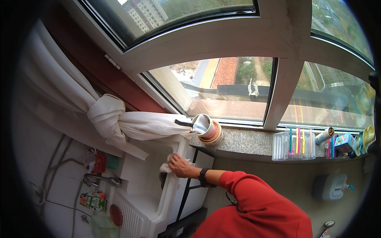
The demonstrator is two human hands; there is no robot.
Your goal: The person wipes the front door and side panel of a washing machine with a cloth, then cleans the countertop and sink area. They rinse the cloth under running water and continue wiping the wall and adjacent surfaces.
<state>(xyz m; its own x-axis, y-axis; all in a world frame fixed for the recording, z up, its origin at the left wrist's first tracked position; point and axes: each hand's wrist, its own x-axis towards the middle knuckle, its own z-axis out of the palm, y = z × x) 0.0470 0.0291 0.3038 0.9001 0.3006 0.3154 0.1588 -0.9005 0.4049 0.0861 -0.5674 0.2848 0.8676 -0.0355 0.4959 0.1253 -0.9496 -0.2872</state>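
My right hand (178,166) is closed on a crumpled white cloth (165,167) at the front rim of a white laundry sink (170,186). The cloth shows on both sides of my fingers and touches the rim. A dark watch sits on that wrist, below a red sleeve. Beneath the cloth, inside the basin, a dark round opening (162,180) is partly hidden by the rim. My left hand is out of view.
A metal faucet (104,179), a red basket (100,163) and a red dish (116,215) are around the sink. A knotted white curtain (107,116) hangs beside it. Stacked pots (209,131) and a clear pen case (294,145) stand on the granite windowsill (247,139).
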